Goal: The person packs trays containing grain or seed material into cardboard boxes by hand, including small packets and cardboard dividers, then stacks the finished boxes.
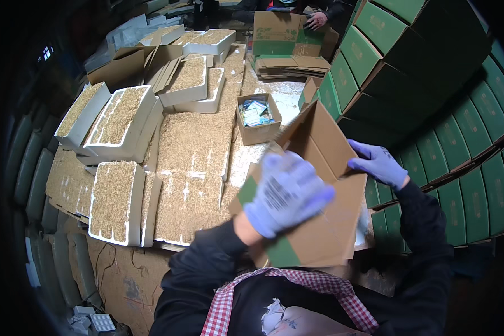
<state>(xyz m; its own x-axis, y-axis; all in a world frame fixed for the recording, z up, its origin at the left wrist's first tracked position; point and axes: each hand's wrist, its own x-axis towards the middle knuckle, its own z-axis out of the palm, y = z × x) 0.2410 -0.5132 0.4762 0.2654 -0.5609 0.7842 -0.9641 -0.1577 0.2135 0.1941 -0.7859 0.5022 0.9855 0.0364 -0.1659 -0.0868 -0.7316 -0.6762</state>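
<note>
A brown cardboard box with green bands stands open and tilted close in front of me. My right hand, in a pale purple glove, grips its upper right edge, thumb and fingers on the cardboard. My left hand, gloved alike and blurred, is over the near left part of the box with its fingers apart; whether it touches the cardboard I cannot tell. Behind the box, a small open carton holds several blue and white packets.
White foam trays filled with tan grains or shavings lie and stack at left. Green boxes are piled high at right. Across the table a person's hand is at a cardboard box, above flattened cardboard.
</note>
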